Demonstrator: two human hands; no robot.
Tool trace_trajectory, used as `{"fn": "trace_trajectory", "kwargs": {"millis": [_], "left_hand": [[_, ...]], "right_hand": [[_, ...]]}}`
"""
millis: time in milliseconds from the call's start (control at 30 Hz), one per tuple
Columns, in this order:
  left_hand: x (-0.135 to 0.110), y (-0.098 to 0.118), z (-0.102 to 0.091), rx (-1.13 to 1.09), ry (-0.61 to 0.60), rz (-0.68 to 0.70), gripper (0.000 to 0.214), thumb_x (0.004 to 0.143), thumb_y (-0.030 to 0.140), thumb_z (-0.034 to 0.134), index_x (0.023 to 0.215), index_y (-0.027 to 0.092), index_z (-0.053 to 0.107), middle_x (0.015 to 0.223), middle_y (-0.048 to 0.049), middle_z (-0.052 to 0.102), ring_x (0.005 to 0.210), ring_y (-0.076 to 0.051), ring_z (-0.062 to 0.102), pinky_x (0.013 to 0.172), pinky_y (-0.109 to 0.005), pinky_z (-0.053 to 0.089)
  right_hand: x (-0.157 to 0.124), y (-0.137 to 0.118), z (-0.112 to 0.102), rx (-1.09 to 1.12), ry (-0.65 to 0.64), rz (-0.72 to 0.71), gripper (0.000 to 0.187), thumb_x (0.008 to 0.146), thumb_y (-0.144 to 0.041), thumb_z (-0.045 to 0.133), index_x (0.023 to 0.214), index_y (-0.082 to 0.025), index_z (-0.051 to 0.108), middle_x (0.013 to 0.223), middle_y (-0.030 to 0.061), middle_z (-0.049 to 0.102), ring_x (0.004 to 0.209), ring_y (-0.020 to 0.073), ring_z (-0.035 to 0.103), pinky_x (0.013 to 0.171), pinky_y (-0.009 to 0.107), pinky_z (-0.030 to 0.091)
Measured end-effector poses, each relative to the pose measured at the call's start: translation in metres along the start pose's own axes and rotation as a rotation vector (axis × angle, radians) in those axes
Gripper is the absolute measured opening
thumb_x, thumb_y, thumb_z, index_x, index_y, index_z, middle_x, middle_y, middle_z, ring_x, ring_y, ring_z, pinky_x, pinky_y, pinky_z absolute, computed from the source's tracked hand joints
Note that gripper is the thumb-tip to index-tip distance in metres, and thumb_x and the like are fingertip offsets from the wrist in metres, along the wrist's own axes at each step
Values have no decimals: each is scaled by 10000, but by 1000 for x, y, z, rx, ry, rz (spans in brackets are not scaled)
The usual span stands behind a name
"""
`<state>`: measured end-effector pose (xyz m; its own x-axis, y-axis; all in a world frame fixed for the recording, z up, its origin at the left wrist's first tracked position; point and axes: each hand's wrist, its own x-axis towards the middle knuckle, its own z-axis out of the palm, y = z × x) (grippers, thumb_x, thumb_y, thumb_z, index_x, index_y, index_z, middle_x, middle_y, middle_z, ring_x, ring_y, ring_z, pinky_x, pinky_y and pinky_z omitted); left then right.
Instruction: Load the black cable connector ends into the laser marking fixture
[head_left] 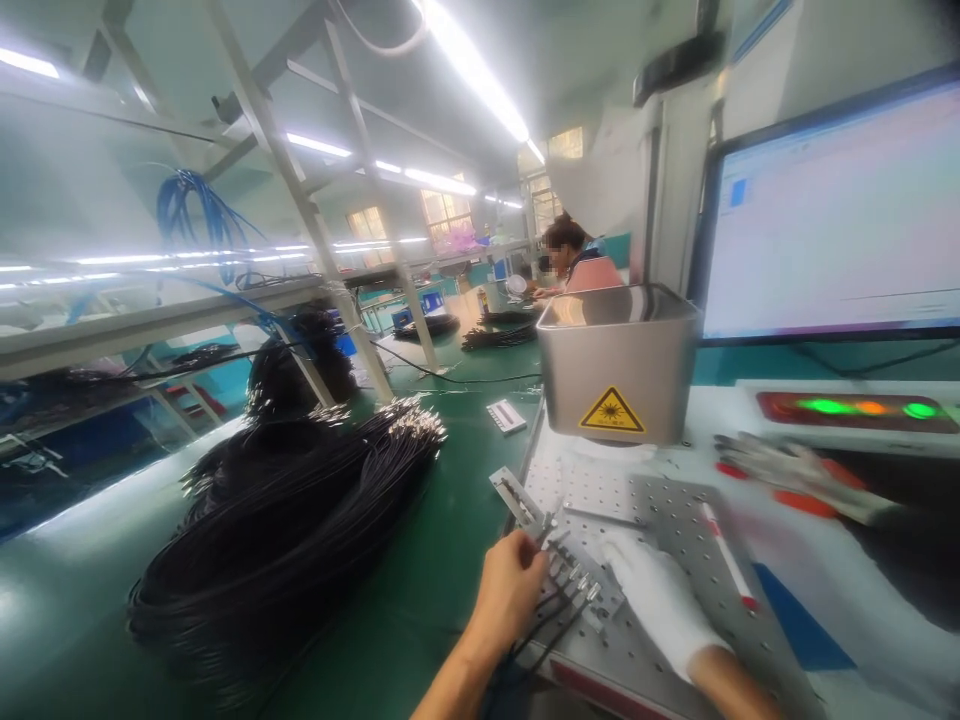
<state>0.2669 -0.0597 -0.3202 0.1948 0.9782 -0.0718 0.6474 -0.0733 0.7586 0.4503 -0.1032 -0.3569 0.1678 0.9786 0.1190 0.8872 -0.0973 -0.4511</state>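
My left hand (508, 592) is bare and curled at the left edge of a perforated metal plate (660, 500), its fingers closed on thin black cables with metal connector tips (564, 575). Those tips lie side by side in a small metal fixture (525, 500) on the plate. My right hand (656, 600) wears a white glove and rests flat on the plate just right of the cable tips, fingers stretched toward them. A metal hood with a yellow laser warning sticker (611, 412) stands behind the plate.
A big pile of coiled black cables (285, 520) fills the green table on the left. A monitor (832, 210), a lit control strip (855, 410), a red-and-white pen (727, 555) and a spare glove (795, 470) sit right. Another person (574, 260) works far behind.
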Motion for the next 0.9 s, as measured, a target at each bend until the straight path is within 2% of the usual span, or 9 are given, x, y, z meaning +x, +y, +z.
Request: {"fn": "trace_trajectory", "kwargs": {"millis": [267,400,500,633,733,833,900], "left_hand": [[-4,-2,4,-19,-6,-31,116,741,153,549,635,179,511,598,52,465,638,-112,437,603,-252,283],[-6,0,3,-20,-18,-11,106,761,169,549,657,175,530,610,51,477,640,-113,437,608,-255,290],[-7,1,3,-12,-22,-29,125,792,186,543,669,174,531,626,47,480,649,-115,438,610,-256,290],[-6,2,2,77,-18,-35,151,819,190,534,669,171,548,625,39,490,646,-119,443,607,-261,281],[-8,3,2,180,-39,-23,108,806,140,519,742,168,601,682,17,565,677,-132,495,623,-261,311],[-17,1,5,374,68,87,133,807,141,554,918,157,626,929,-57,642,844,-183,566,725,-287,396],[-26,-7,15,544,183,269,93,822,156,573,892,173,632,973,-72,639,884,-206,576,768,-320,428]], "right_hand": [[0,-4,-1,52,-54,36,354,989,-266,347,1071,-260,691,1095,23,706,1024,212,637,863,293,441],[4,-16,-2,-36,-78,39,360,998,-321,360,938,-248,707,967,46,724,936,238,653,807,328,434],[7,-21,-2,-50,-82,22,372,998,-297,350,916,-243,709,928,50,724,904,237,654,793,333,419],[7,-22,0,-42,-66,9,357,997,-341,375,922,-234,707,929,57,721,911,221,649,800,318,408],[6,-24,-1,-67,-69,18,302,962,-397,458,909,-230,704,889,61,718,885,230,651,753,319,411],[7,-26,-4,-103,-87,20,265,944,-387,493,926,-225,702,876,61,716,858,229,655,724,319,407],[7,-28,-5,-122,-103,16,272,948,-382,489,953,-213,702,888,77,715,874,239,655,736,326,407]]}}
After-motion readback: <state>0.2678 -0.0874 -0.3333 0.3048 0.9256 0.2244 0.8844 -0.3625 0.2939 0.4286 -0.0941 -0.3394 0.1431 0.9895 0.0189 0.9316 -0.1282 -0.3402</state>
